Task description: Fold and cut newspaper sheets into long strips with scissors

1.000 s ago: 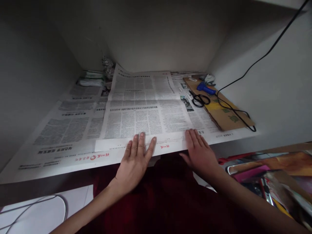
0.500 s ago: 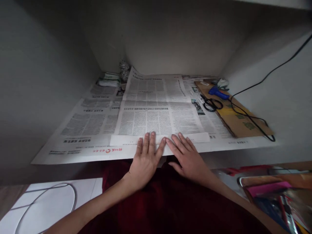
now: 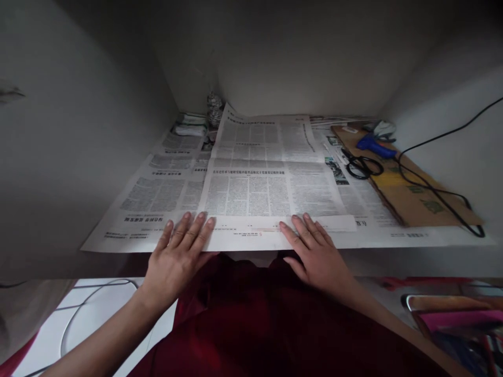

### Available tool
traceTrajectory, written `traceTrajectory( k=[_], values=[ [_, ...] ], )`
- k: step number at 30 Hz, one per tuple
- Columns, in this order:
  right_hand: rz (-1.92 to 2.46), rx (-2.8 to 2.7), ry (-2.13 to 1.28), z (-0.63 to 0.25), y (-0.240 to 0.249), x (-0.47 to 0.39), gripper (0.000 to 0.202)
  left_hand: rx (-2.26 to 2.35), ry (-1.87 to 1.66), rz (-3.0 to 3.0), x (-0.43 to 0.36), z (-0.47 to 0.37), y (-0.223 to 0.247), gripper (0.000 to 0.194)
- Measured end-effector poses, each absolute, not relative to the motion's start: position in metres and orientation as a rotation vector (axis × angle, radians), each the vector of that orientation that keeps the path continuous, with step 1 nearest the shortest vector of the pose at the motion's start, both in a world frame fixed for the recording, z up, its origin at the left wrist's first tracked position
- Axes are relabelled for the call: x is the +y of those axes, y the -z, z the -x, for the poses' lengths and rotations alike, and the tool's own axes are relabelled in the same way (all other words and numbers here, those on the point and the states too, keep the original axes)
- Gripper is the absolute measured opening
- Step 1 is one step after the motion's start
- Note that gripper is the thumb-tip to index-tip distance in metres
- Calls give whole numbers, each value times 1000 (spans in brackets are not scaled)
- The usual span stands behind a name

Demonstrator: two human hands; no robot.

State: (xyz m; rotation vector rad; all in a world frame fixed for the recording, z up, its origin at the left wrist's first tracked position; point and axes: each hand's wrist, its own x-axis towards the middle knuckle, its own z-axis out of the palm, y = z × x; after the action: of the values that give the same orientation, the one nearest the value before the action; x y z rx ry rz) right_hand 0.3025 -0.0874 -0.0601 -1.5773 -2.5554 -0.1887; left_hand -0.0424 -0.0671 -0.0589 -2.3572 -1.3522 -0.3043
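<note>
A sheet of newspaper (image 3: 251,191) lies over other newspaper (image 3: 151,196) that covers the table. Along its near edge runs a narrow white folded strip (image 3: 251,224). My left hand (image 3: 176,256) lies flat at the strip's left end, fingers stretched forward. On the strip's right part rest the fingertips of my right hand (image 3: 314,246), spread apart with the thumb out to the side. Neither hand has anything in its grasp. The sheet's far left corner curls up against the back wall.
At the right, black-handled scissors (image 3: 363,166) and a blue glue gun (image 3: 375,146) with a black cord lie by a cardboard piece (image 3: 416,196). A pinecone-like object (image 3: 214,109) and a folded stack (image 3: 190,125) stand at the back left. Below right is a box of tools (image 3: 459,319).
My left hand has slid left along the strip, away from my right hand, which stays near the strip's right part. The whole view has shifted slightly.
</note>
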Motion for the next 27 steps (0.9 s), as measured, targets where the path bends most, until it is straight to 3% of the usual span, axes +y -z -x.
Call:
traceTrajectory(
  k=[7,14,19,27],
  values=[
    [1493,-2600,26,-281,48,-82,75,-1360,407,2425,-68,5,63,104],
    [1294,-2680,-75,-250,42,-69,82,-1046,447,2653,-58,-48,65,112],
    [1458,-2612,-86,-297,42,-78,105,-1059,378,2685,-55,-22,61,107],
    [1761,-2449,72,-381,37,-89,96,-1147,366,2656,-45,22,57,96]
  ],
)
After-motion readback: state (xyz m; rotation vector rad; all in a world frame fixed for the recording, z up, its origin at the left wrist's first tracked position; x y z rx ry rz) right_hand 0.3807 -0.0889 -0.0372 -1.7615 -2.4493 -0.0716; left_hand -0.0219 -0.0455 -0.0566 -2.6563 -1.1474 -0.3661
